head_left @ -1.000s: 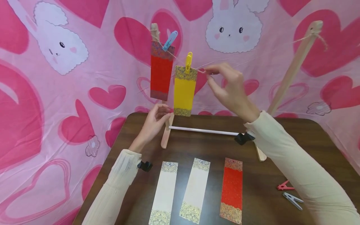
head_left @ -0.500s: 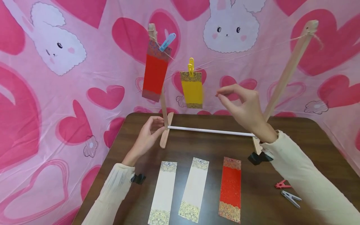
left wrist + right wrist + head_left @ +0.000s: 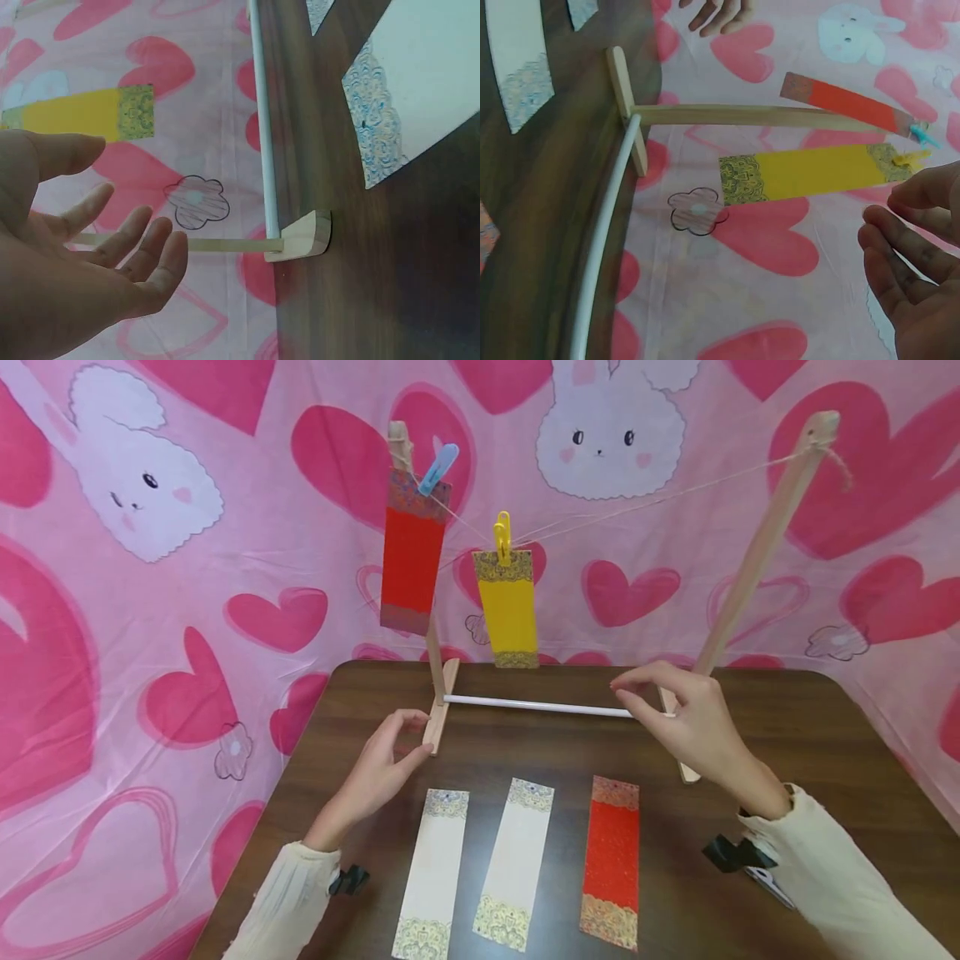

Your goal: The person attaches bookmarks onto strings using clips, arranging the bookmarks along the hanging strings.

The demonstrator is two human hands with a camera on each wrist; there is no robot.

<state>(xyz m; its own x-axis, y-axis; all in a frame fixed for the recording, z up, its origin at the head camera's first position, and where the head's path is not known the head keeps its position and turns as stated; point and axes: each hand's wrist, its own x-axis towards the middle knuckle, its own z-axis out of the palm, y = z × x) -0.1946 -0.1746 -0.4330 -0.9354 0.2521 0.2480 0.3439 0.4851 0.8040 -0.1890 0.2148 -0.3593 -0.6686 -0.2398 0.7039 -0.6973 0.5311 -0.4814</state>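
A pink backdrop (image 3: 247,502) printed with hearts and rabbits rises behind the white rod (image 3: 536,704), and the brown table (image 3: 555,743) spreads below it. A wooden stand (image 3: 763,543) has a post at each end of the rod, with a string (image 3: 681,493) sagging between the post tops above it. On the near side of the rod lie a left white card (image 3: 431,872), a middle white card (image 3: 513,860) and a flat red card (image 3: 611,860). Above the rod's left end hangs another red card (image 3: 411,560); right of that, over the rod, hangs the yellow card (image 3: 508,610). The right hand (image 3: 690,714), its grip loosely bent and holding nothing, is in front of the rod's right end; the left hand (image 3: 375,768), fingers relaxed and likewise bare, is near its left end. Well above the rod, a blue clothespin (image 3: 438,470) clips the hanging red card and a yellow clothespin (image 3: 502,537) the yellow one.
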